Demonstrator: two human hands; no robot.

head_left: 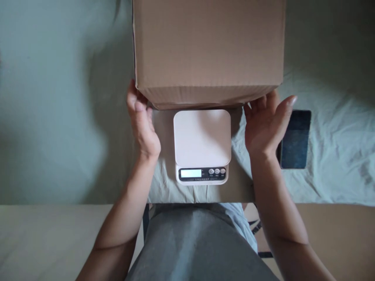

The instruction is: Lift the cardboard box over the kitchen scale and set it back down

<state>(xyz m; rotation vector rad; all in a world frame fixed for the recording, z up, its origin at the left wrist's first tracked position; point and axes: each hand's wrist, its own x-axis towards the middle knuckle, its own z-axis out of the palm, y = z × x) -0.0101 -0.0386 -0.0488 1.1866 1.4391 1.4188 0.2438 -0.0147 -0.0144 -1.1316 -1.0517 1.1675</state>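
Observation:
A large brown cardboard box [209, 43] fills the top middle of the head view, its far end cut off by the frame. My left hand [142, 121] is at its near left corner, the fingers curled in beneath the edge. At the near right corner, my right hand [265, 121] has its fingers under the box and its thumb stretched out to the side. The box hides several fingertips. Between my wrists stands a white digital kitchen scale [202, 138], its display [191, 173] lit and its plate bare. Any digits on the display are too washed out to read.
A dark smartphone [295, 140] lies flat just right of my right hand. Pale green cloth [52, 117] covers the table, wrinkled on the right side. The table's near edge runs in front of my body, below the scale.

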